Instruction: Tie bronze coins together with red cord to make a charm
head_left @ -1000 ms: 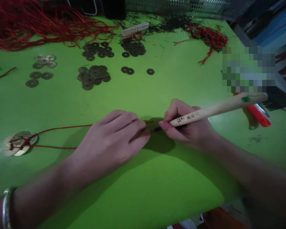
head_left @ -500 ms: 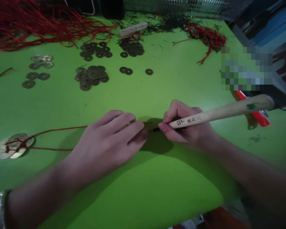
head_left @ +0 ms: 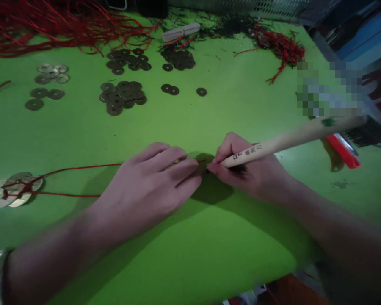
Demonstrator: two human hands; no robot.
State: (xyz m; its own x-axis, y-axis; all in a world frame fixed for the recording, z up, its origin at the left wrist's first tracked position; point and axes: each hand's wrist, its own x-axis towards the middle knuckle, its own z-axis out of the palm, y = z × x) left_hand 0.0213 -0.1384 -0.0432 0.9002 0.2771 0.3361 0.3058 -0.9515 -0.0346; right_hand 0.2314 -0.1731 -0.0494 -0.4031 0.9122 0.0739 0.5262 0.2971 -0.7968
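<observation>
My left hand (head_left: 152, 178) is closed over a red cord (head_left: 76, 166), its palm turned down. Two strands of that cord run left to a cluster of overlapping brass coins (head_left: 17, 198) bound with the same cord. One cord end pokes out past my left fingertips. In my right hand (head_left: 247, 173) I grip a carving knife (head_left: 276, 143) by its pale wooden handle, pinched near the tip, with characters printed on the wood. The blade is mostly hidden by my fingers. Its tip sits close to my left fingertips; contact there cannot be made out.
Several piles of holed coins (head_left: 123, 95) lie on the green table (head_left: 184, 275). Behind them are tangled red cords (head_left: 66, 29), a pale tied bundle (head_left: 181, 32) and dark thread scraps. A knotted red bunch (head_left: 281, 46) and a red-handled tool (head_left: 346, 154) lie at right.
My right hand and the carving knife have come nearer to my left fingertips, and the handle has tilted slightly. The view has shifted a little. My left hand keeps its grip.
</observation>
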